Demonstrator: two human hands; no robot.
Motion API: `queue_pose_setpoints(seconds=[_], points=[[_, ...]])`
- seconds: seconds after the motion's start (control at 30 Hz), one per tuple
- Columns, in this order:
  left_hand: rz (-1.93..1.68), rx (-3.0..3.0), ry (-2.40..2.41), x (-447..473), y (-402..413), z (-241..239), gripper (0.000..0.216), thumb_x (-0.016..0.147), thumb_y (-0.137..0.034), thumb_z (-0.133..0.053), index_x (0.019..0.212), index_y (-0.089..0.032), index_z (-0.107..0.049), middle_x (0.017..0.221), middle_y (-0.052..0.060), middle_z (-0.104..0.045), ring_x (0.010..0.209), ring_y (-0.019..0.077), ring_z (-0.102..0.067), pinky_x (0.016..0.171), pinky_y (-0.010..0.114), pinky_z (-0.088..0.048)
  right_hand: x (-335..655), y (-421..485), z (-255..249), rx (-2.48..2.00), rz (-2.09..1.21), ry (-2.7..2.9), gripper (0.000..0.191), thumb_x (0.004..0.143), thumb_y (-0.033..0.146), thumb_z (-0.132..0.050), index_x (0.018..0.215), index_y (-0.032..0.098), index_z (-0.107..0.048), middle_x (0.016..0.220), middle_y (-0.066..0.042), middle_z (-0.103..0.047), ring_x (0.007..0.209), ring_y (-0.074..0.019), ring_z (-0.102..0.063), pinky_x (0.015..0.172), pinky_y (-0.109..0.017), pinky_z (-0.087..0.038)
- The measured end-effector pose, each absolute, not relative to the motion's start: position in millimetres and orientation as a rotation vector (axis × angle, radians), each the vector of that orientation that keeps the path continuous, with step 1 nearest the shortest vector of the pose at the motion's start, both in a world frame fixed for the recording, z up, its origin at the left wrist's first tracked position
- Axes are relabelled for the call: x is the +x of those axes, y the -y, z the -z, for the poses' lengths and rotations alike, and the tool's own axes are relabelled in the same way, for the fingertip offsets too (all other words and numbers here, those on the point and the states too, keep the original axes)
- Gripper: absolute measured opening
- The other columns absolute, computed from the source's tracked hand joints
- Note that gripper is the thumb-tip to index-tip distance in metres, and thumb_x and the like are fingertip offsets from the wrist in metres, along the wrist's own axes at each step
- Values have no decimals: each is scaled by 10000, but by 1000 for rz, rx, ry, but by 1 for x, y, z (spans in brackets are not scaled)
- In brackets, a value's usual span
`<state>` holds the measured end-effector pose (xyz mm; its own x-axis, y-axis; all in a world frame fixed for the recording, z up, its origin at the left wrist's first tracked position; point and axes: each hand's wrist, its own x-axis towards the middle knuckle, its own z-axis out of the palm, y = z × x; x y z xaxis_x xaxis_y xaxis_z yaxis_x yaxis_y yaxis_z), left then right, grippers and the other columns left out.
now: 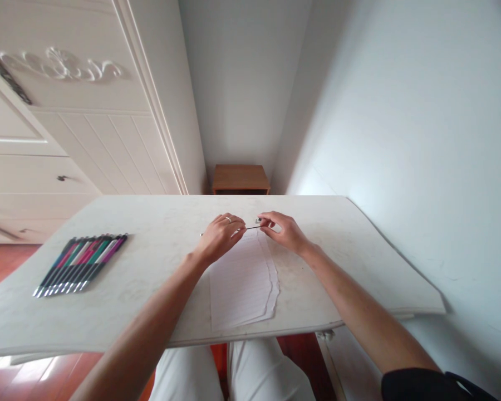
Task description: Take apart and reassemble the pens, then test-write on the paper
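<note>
Between my two hands stretches a thin dark rod (253,228) that looks like a pen refill. My left hand (222,234) pinches its left end, and a small pale tip (201,234) shows just past the back of that hand. At the right end, the fingers of my right hand (284,229) are closed on the rod. A small dark and silvery piece (258,220) is by the right fingertips; whether it is held or lies on the table I cannot tell. Below the hands lie lined paper sheets (240,284) with torn right edges.
A row of several pens (81,263) with coloured and dark barrels lies at the left of the white table (158,223). Beyond its far edge stands a small wooden stand (241,177). A white cabinet (108,133) is on the left, a wall (421,139) on the right.
</note>
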<state>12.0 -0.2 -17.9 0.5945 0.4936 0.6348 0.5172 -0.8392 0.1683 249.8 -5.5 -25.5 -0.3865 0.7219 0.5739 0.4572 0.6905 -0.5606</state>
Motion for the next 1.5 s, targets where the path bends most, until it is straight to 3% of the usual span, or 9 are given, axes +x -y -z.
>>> queue_pose_setpoints(seconds=[0.37, 0.73, 1.23, 1.37, 1.5], points=[[1094, -2783, 900, 12, -1, 19, 198, 971, -252, -492, 942, -176, -673, 947, 68, -717, 873, 193, -621, 827, 349, -501, 255, 4, 23, -909, -363, 2064, 323, 868, 305, -665, 1176, 216, -629, 963, -69, -694, 840, -173, -662, 828, -332, -539], [1097, -2802, 948, 12, -1, 19, 195, 968, -260, -496, 927, -184, -671, 942, 65, -713, 878, 195, -620, 838, 348, -496, 255, 5, 16, -958, -349, 2094, 148, 899, 309, -626, 849, 197, -711, 840, -65, -723, 791, -186, -675, 759, -308, -517], [1111, -2822, 949, 11, -1, 21, 192, 965, -267, -505, 923, -188, -675, 932, 63, -714, 879, 194, -620, 845, 353, -497, 254, 6, 19, -946, -398, 2125, 158, 886, 319, -638, 851, 182, -708, 803, -58, -708, 725, -164, -652, 693, -286, -505], [1110, -2822, 1052, 6, -1, 14, 197, 942, -329, -548, 1009, -200, -681, 995, 73, -718, 950, 216, -627, 885, 383, -504, 257, 4, 17, -989, -364, 2074, 143, 883, 302, -641, 821, 191, -706, 807, -54, -722, 730, -168, -654, 701, -291, -504], [1058, -2822, 1227, -16, -5, 8, 473, 828, -511, -668, 1187, -204, -640, 1141, 100, -691, 1086, 280, -593, 940, 446, -498, 264, 1, 16, -1056, -325, 2004, 153, 875, 310, -645, 792, 195, -703, 794, -47, -721, 716, -164, -651, 702, -290, -507]])
